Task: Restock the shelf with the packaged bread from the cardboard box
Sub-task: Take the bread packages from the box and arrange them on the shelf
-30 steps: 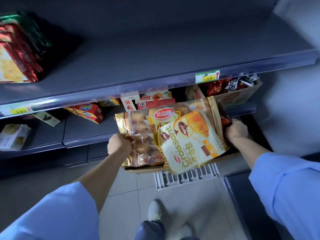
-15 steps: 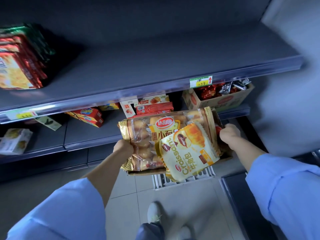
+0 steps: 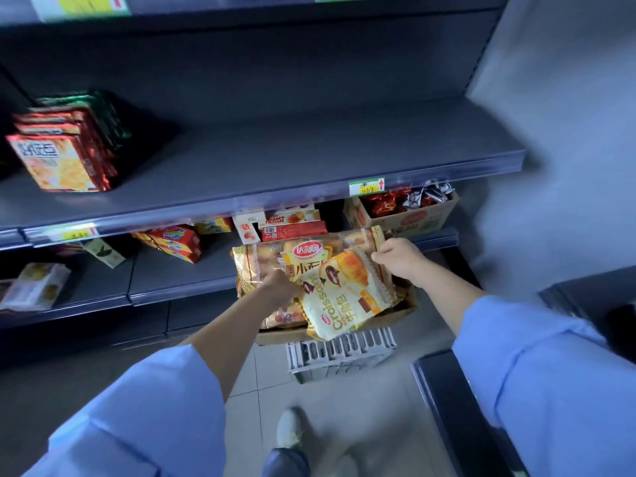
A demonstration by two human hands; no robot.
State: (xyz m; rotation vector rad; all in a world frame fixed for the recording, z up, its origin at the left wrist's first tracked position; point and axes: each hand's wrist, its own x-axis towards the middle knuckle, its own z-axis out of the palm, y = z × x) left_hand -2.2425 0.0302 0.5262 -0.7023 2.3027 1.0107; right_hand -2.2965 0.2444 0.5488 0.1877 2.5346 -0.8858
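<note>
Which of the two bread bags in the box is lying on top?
The pale yellow Croissant bag; it overlaps the clear gold-trimmed bag of small buns beneath it.

we see loose light-blue sleeves on both our arms; left sleeve stops well short of left hand, right sleeve same for right hand, forearms bare between. below the grip: dark blue trousers, one white shoe
</note>
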